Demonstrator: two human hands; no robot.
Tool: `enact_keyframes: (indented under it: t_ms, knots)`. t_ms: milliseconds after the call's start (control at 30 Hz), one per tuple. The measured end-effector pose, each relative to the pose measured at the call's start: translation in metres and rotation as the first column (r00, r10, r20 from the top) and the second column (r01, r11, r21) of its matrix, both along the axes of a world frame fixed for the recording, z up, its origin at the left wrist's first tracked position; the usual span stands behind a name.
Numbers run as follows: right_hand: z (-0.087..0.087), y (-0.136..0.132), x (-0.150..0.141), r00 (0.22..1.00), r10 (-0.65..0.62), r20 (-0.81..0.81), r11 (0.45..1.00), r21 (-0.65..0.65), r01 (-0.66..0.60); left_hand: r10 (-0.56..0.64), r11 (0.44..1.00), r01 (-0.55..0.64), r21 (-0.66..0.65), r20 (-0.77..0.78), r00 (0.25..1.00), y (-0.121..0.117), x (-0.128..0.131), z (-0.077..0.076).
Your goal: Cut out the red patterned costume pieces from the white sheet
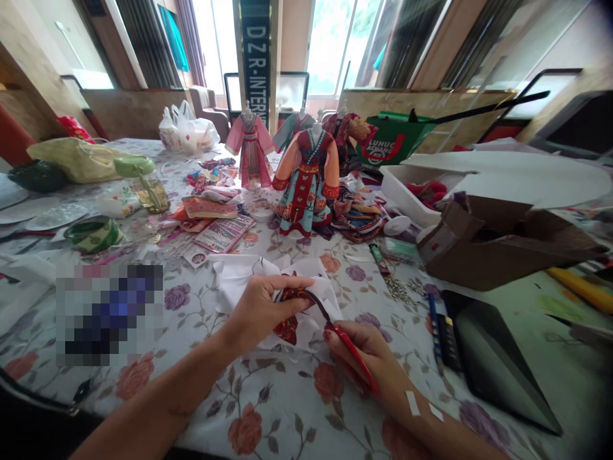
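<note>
The rose-printed surface [287, 409] was spread with craft materials. Behind it stood a dark upright banner [255, 57], on which "DZ R-INTER" could be read before the lettering was cut off by the frame. A brown cardboard box [498, 246] and one white plastic bin [407, 195] were placed to the right, and a green bag [395, 137] was seen behind them, its red lettering not clearly legible. One black tablet [502, 364] was laid near the right edge. Four miniature costumes were displayed on stands: a pink one [249, 150], a teal one [293, 128], an orange-and-red one [306, 182] and a dark red one [347, 134], the last partly hidden.

A white cloth [244, 281] with a red embroidered piece [287, 329] was held on the surface, in front of the costumes. Its edge was pinched in the tight grip of the left hand [261, 313]. A red-handled pointed tool [352, 351] was held in the narrow grip of the right hand [364, 351], its dark tip touching the red piece. Two white tape strips [412, 403] were stuck on the right forearm.
</note>
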State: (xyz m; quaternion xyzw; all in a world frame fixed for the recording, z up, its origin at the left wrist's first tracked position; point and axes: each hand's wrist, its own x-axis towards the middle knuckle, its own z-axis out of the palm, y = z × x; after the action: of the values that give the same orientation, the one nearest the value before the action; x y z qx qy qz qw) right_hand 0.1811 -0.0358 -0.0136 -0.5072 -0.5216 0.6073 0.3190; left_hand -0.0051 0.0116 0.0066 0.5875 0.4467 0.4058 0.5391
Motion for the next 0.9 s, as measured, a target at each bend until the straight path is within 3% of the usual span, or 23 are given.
enact_keyframes:
  t_ms: [267, 467, 600, 700, 767, 900]
  knots:
    - [0.0, 0.0, 0.0, 0.999, -0.042, -0.017, 0.999, 0.003, 0.042, 0.082, 0.997, -0.081, -0.02, 0.07, 0.994, 0.001, 0.001, -0.001]
    - [-0.006, 0.005, 0.003, 0.997, -0.073, -0.029, 0.994, 0.084, 0.075, 0.152, 0.98, -0.101, -0.171, 0.32, 0.935, 0.006, 0.002, -0.004]
    - [0.001, 0.007, -0.002, 0.977, -0.195, -0.083, 0.971, 0.125, 0.204, 0.169, 0.973, -0.098, -0.209, 0.354, 0.92, 0.006, 0.004, -0.006]
    - [0.006, 0.008, -0.007, 0.959, -0.26, -0.114, 0.95, 0.147, 0.275, 0.072, 0.991, -0.033, -0.129, 0.312, 0.947, 0.002, 0.007, -0.006]
    - [0.007, 0.009, -0.009, 0.94, -0.303, -0.159, 0.927, 0.179, 0.329, -0.071, 0.993, 0.093, -0.067, 0.282, 0.957, -0.004, 0.01, -0.006]
    - [0.002, 0.013, -0.01, 0.902, -0.326, -0.281, 0.896, 0.213, 0.39, -0.388, 0.922, 0.385, 0.051, 0.144, 0.91, -0.022, 0.013, -0.003]
